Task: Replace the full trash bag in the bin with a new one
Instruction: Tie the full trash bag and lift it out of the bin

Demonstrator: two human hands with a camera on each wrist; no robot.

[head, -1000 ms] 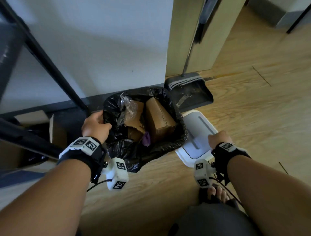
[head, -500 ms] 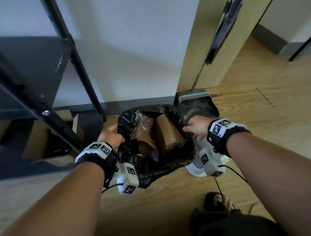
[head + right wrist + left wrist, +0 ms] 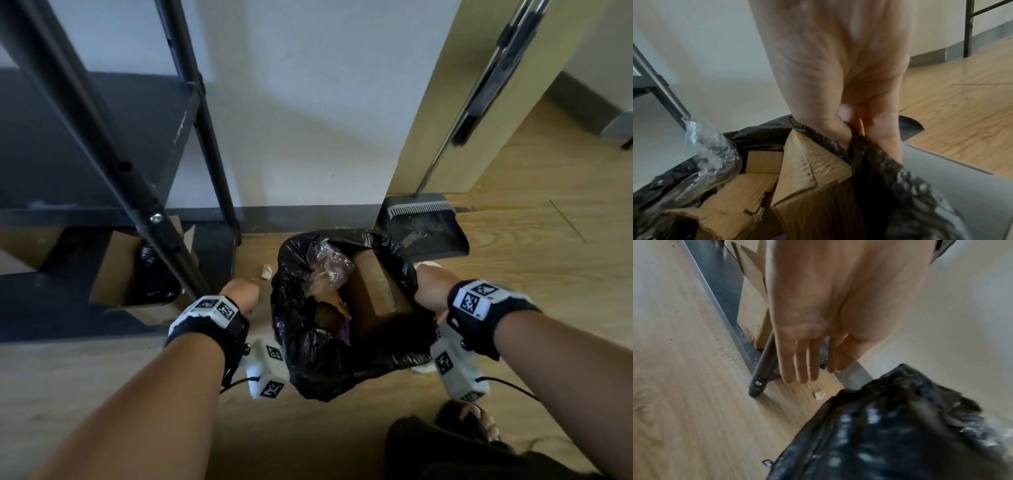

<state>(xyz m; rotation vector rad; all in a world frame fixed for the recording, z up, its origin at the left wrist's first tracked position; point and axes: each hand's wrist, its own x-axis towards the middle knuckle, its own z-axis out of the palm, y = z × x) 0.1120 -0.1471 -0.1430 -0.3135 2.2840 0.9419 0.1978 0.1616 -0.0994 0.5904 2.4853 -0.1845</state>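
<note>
The black bag, stuffed with a box and clear plastic, sits on the floor by the wall. The right hand pinches its rim; the left hand hangs beside it, fingers straight, holding nothing.

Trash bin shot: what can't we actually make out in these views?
- Bin body: hidden in all views; the black trash bag drapes over it.
- Left hand fingers: hidden behind the hand in the head view; the left wrist view shows them straight, off the bag.
- Right hand fingertips: buried in the bag folds, right wrist view.
- Lower contents: covered by the cardboard box and clear plastic.
- Broom handle: cut off by the top edge, blurred.
</note>
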